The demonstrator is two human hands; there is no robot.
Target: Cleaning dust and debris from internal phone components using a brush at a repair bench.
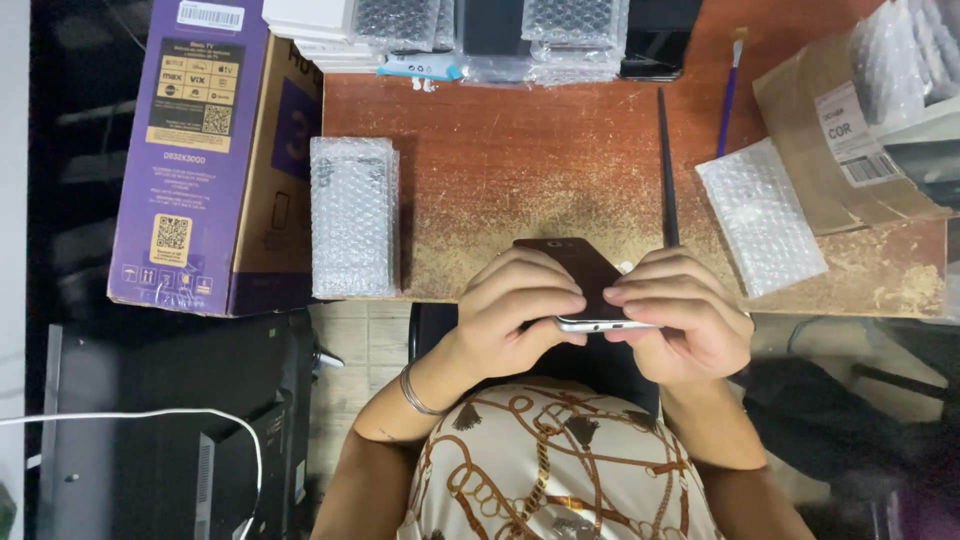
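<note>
A: What have the hands got?

B: Both hold one dark phone (580,275) at the near edge of the desk (520,170), just above the lap. The left hand (515,305) is curled shut round its left side, fingers over the top. The right hand (680,315) is closed on the right side, fingertips pressed at the silver bottom rim.

A: Any containers?

B: A brown carton (830,150) stands at the right edge of the desk, open, with bubble-wrapped bundles (900,50) stuffed in it. A purple box (200,150) stands at the left; I cannot tell what it holds.

A: And loose on the desk?

B: A bubble-wrapped packet (352,215) left of the phone, another (762,215) to the right beside the carton, a thin black rod (667,160) behind the right hand, a brush (730,90), and more wrapped items (480,40) along the far edge
</note>
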